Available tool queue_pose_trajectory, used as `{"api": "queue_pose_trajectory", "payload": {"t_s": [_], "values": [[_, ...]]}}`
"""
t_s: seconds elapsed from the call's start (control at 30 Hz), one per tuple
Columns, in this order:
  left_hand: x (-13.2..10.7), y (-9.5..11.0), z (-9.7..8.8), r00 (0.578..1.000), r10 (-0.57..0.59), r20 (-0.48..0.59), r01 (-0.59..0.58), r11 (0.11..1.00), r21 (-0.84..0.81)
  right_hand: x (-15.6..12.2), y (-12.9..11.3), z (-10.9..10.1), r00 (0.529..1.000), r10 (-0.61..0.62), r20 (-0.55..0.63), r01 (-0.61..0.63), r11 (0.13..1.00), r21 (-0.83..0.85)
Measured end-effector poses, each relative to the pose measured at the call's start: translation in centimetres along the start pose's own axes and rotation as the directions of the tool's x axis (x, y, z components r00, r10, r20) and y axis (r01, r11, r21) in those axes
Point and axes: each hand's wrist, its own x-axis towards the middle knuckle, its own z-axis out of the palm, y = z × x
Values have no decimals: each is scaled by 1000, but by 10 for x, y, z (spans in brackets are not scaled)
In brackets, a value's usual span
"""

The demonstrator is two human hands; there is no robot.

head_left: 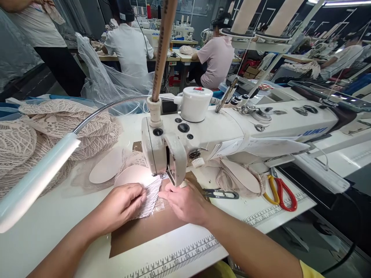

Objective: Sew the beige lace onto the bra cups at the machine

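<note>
1. the left hand (127, 202) has its fingers curled and grasps the left side of a white openwork lace piece (150, 197), thumb pressed against the bent fingers.
2. the right hand (185, 204) reaches in from the other side, its fingertips at the lace's right edge; i cannot tell whether they pinch the fabric or only rest by it.
3. the lace piece lies between the two hands, just in front of the needle area of a white juki sewing machine (203, 127), over a brown sheet (136, 239) on the white machine table (95, 255).
4. a pale molded cup (135, 174) sits right behind the left hand, partly behind the lace; another pale cup (106, 165) lies to its left, near a heap of beige lace fabric (72, 127).
5. beyond the right hand lie dark thread snips (222, 194), a lace-edged cup (242, 175) and scissors with one yellow and one red handle (285, 195).
6. printed ruler scales (185, 255) run along the table's front edge.
7. a gooseneck lamp (40, 177) slants at the left; printed paper (261, 146) hangs along the machine's arm.
8. behind, a co-worker in white (129, 46) and another in pink (217, 58) sit at worktables.
</note>
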Motion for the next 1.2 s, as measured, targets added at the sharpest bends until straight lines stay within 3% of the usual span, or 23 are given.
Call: {"api": "queue_pose_trajectory", "payload": {"t_s": [0.2,0.33,0.43,0.53,0.7,0.87,1.03,1.2], "values": [[0,1,-6,999,16,29,-15,999,-31,7,-7,0,988,118,103,-101,983,-156],[-2,-6,-14,997,-3,83,19,981,-195,6,-10,1,973,185,135,-154,965,-210],[-3,-14,-19,994,-12,113,47,947,-319,3,-11,3,973,184,142,-153,967,-205],[-3,-15,-18,993,-29,117,68,937,-344,-1,-10,5,978,164,129,-136,970,-203],[-6,3,-17,986,-25,167,53,985,-162,-2,-9,4,983,149,105,-125,971,-205],[-3,19,-18,997,72,33,-75,990,118,-2,-9,3,987,137,84,-116,969,-217],[11,9,-3,931,364,3,-340,865,368,-2,-9,4,986,139,94,-116,969,-220],[12,-6,12,913,405,-49,-338,818,466,-2,-9,3,985,146,89,-125,970,-209]]}}
